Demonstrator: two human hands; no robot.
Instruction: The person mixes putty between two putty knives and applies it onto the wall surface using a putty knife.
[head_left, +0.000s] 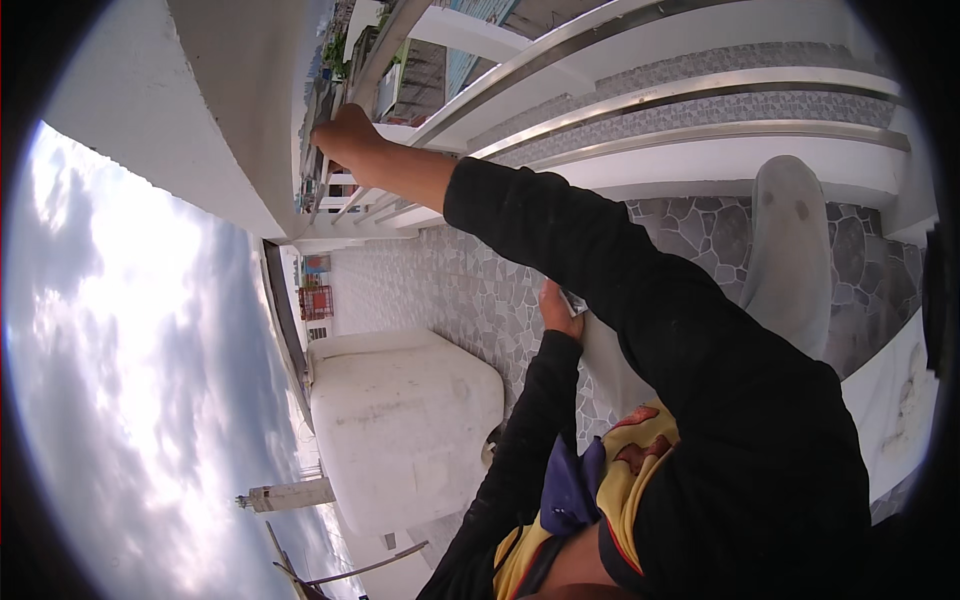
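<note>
My right arm in a black sleeve stretches across the view to a white balcony railing with metal bars. At its end my right hand (349, 144) is curled over the railing's top bar (390, 49); its fingertips and anything under the palm are hidden. Lower down, close to my thigh, my left hand (561, 311) holds a small shiny silvery object (574, 301). The right sleeve covers most of that object, so its kind cannot be told. Other metal bars (645, 97) of the railing run to the right of my right hand.
A large white rounded tank or box (405, 420) stands on the stone-patterned floor (457, 277). My trousered leg (784, 247) is beside the railing. A white concrete beam (225, 97) is overhead, and a red metal rack (316, 302) stands far off. Rooftops lie beyond the railing.
</note>
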